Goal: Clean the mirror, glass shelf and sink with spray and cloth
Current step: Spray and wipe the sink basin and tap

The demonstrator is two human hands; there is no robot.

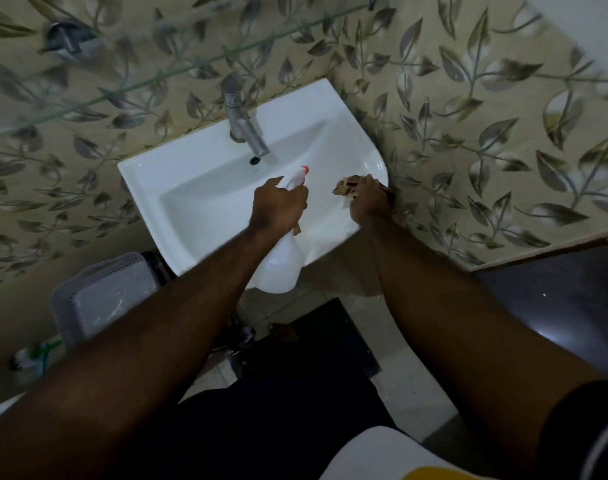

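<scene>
A white sink [205,174] hangs on the leaf-patterned wall, with a metal tap [243,126] at its back. My left hand [278,206] grips a white spray bottle [281,265] with a red-tipped nozzle, held over the basin and pointing toward the tap. My right hand [370,199] presses a brown patterned cloth [345,187] against the sink's right rim. The glass shelf [177,69] runs across the wall above the tap, its edge showing as a thin green line. The mirror is out of view.
A grey plastic basket [101,299] stands on the floor left of the sink. A brush with a green handle [35,355] lies further left. A dark mat [330,341] lies under the sink, and a dark surface [555,292] is at the right.
</scene>
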